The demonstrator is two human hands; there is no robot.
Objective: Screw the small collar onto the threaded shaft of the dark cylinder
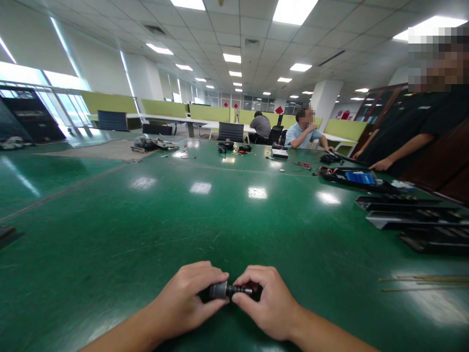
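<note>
A small black cylindrical part (219, 290), thick at its left end and ribbed and narrower toward the right, lies level between my hands just above the green table (164, 234). The fingers and thumb of my left hand (186, 296) are closed round its thick end. My right hand (269, 300) pinches the narrow end between thumb and fingers. The tips of both hands nearly meet at the middle of the part. My palms hide some of its two ends.
Black metal channels (417, 217) and thin rods (425, 281) lie at the right. Behind them is a black tray with blue packs (361, 177). A standing person (414, 127) reaches onto the table. Tools and wires (227, 146) lie at the far edge.
</note>
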